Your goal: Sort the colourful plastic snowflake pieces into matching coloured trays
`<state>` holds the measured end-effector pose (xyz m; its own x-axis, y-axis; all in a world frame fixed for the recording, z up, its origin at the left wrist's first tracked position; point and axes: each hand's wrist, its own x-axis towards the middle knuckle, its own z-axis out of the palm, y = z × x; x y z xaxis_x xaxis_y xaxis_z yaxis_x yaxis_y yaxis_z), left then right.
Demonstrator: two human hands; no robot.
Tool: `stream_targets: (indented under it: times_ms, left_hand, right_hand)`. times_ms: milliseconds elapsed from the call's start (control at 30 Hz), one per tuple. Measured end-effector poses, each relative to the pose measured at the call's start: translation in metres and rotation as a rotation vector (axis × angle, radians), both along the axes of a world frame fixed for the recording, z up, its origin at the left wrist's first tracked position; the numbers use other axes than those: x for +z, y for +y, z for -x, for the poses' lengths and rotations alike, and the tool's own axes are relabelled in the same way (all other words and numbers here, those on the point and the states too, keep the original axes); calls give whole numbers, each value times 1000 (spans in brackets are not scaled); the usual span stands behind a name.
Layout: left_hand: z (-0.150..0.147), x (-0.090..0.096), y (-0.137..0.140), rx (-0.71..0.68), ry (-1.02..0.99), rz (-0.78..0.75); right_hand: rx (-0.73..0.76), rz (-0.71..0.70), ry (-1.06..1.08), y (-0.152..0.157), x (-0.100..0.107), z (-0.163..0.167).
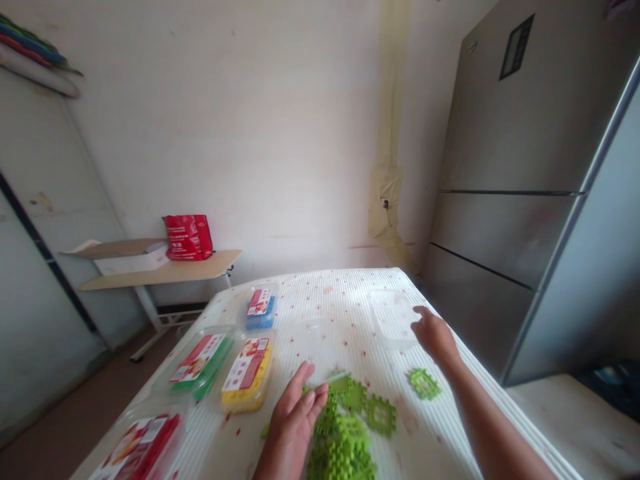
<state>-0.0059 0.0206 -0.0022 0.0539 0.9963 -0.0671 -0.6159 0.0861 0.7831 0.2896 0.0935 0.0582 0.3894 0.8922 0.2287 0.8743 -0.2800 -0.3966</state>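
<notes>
My left hand (293,417) is at the left edge of a pile of light green interlocking plastic pieces (345,437), its fingers stretched out. A thin pale edge shows by its fingertips, and I cannot make out what it belongs to. My right hand (435,335) reaches to the right side of a clear plastic container (387,310), thumb and forefinger apart. Whether it touches the rim is unclear. One loose green piece (424,384) lies on the table, left of my right forearm.
On the table's left stand clear boxes with labels: blue (260,308), green (203,363), yellow (247,375) and red (143,447). A faint clear lid-like shape (311,327) lies mid-table. A fridge (505,187) stands right; a red bag (189,237) sits on a side table.
</notes>
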Motion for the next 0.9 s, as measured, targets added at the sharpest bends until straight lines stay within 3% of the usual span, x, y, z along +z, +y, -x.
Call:
stream_targets:
  times_ms: [200,433,667,800,900]
  left_hand:
    - [1,-5,4,8,23,19]
    - [-1,-11,5,59,4,33]
    - [-2,3,1,99,26,34]
    - [4,24,-8,149,113,32]
    - [21,39,-23,230,163,14]
  right_hand:
    - [-112,66,10,22,-7,-31]
    - [-208,129,5,50,-11,-41]
    - [-212,184,-48,51,2,-49]
    - [-150,-5,-234,39,10,-41]
    - [91,-177,-249,26,3,-26]
